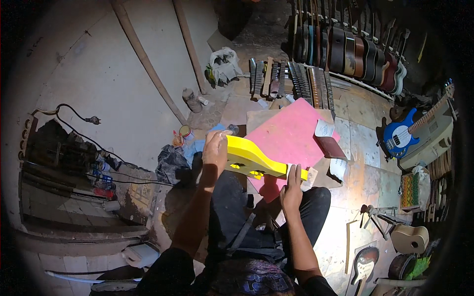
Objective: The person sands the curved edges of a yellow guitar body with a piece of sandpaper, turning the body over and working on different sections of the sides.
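My left hand grips the left end of a bright yellow guitar body, held tilted over my lap with dark cutouts along its lower side. Near the body's narrower right end, my right hand has its fingers closed on a small white pad or folded sheet against the yellow surface. A pale wooden piece shows just right of that hand. Below lies a pink board, with brown abrasive sheets at its right edge.
Guitars hang at the upper right, behind rows of necks. A blue bass leans on the right, with tools and guitar bodies below it. Bamboo poles, cans and cables are on the left.
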Tool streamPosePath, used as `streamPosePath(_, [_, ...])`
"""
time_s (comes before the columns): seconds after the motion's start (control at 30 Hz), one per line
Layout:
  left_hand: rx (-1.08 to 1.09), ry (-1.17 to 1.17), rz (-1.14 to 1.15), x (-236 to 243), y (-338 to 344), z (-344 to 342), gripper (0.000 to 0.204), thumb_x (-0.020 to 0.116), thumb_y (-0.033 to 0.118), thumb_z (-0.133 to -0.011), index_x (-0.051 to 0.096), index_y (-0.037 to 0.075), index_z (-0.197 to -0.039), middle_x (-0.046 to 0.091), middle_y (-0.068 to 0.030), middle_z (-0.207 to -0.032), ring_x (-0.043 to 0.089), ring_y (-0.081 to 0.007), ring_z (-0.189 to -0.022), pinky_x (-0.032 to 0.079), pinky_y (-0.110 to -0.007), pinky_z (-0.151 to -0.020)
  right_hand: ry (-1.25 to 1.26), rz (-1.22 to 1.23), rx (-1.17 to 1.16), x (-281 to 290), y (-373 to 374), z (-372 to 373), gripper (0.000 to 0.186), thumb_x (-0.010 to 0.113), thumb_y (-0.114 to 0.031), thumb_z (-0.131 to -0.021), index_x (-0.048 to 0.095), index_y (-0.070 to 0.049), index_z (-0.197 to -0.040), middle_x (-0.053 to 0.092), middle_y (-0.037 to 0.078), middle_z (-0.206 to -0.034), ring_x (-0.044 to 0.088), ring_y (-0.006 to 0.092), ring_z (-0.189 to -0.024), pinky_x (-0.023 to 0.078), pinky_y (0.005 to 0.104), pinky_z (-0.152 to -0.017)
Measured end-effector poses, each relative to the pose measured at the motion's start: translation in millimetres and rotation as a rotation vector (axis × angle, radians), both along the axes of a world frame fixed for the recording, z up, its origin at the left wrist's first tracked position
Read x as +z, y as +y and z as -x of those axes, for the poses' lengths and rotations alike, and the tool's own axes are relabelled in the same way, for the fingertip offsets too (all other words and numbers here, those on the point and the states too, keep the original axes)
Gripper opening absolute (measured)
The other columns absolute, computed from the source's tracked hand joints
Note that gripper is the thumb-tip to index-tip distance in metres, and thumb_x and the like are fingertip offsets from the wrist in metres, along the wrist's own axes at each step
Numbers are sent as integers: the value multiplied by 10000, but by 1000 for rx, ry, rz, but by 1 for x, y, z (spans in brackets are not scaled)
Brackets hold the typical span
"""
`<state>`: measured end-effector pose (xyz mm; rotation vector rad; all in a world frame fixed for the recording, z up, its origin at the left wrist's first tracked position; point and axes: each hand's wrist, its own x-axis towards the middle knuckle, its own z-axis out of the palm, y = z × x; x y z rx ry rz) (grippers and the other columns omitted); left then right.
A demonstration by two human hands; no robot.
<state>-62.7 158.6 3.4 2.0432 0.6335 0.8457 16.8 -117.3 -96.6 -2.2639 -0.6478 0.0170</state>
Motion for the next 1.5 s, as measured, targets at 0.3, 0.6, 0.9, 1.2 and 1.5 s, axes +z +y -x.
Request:
streamPosePath(0.3, [162,169,-319,28,-33,-1,424,839,343,-840,659,23,-1052,605,-181,-1058,637,-379,-1036,518,-459,-911,18,15,16,3,-3,4,872,627,93,-786,347,-63,-1597,277,232,-1680,697,465,-1003,611,466,-736])
streamPosePath(0.6, [208,160,-172,8,-11,1,495,811,429,-856,655,26,-1097,607,-193,-1108,630,-402,-1038,515,-479,-905,-40,8,24,-1,2,5,869,628,82,-785,345,-55,-1596,266,236,-1683,696,474,-974,608,470,-727])
streamPosePath(0.9, [275,299,-537,10,-33,5,584,843,426,-833,631,22,-1198,549,-219,-1238,530,-415,-1203,457,-520,-1009,-1,41,37,3,4,10,884,641,74,-790,316,-53,-1602,254,242,-1685,698,482,-932,606,482,-710])
streamPosePath(1.2, [62,87,-226,-11,-3,11,511,782,327,-879,641,31,-1272,530,-219,-1342,492,-442,-1248,421,-526,-1076,-25,23,23,2,5,8,858,635,74,-794,338,-38,-1592,252,241,-1686,701,470,-965,611,471,-722])
streamPosePath(1.5, [101,178,-330,-3,-14,13,537,781,312,-876,621,51,-1317,496,-225,-1378,479,-440,-1262,406,-522,-1093,-25,25,30,1,6,6,867,639,68,-799,327,-44,-1601,249,238,-1688,703,463,-988,612,465,-734])
